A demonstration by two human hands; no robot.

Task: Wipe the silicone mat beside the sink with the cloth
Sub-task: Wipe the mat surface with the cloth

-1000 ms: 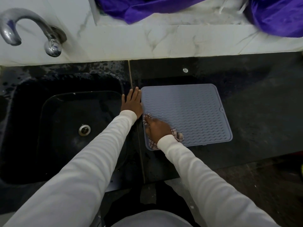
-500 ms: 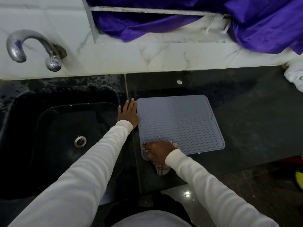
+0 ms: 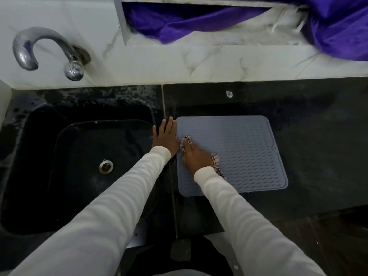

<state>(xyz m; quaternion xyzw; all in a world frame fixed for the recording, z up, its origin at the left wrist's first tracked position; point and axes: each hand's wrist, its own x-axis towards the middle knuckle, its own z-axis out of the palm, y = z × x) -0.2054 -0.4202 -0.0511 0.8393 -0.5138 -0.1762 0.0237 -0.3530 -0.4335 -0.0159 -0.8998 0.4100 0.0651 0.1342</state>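
- Head view: the right hand (image 3: pixel 196 156) presses a checked cloth (image 3: pixel 216 162) flat onto the grey silicone mat (image 3: pixel 243 152), at its 9 o'clock side.
- Left hand (image 3: pixel 165 136), fingers straight, rests on the black counter (image 3: pixel 318 136), touching the mat's 9 o'clock edge beside the sink (image 3: pixel 79 156).

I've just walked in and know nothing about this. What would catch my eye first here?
Probably the grey silicone mat on the black counter, with the right hand pressing a checked cloth onto its left part. The left hand lies flat at the mat's left edge, beside the black sink. Purple fabric hangs at the top.
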